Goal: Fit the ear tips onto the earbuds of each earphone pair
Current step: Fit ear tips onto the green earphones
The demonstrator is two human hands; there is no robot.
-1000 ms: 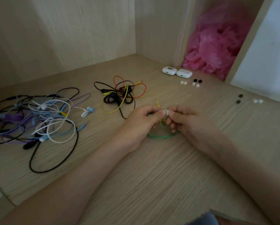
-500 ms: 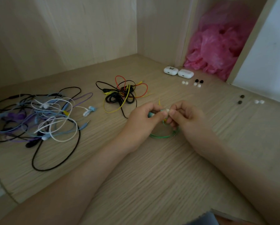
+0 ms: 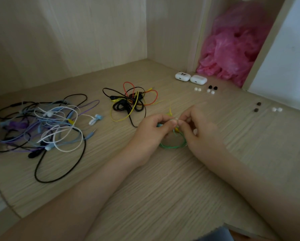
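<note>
Wood desk [image 3: 163,188], corner nook: left hand [image 3: 151,131] & right hand [image 3: 200,131] meet fingertip to fingertip at centre. L fingers curl round a green earphone [image 3: 173,146], its cord looped on the desk below; R thumb & forefinger pinch a white ear tip [image 3: 175,118] against the bud. Fit too small to tell. Spare tips [image 3: 197,89] lie far R by two white cases [image 3: 182,76]; cord tangle [image 3: 46,126] at L.

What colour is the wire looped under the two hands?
Green: the wire shows best in the head view, the only view here.
</note>
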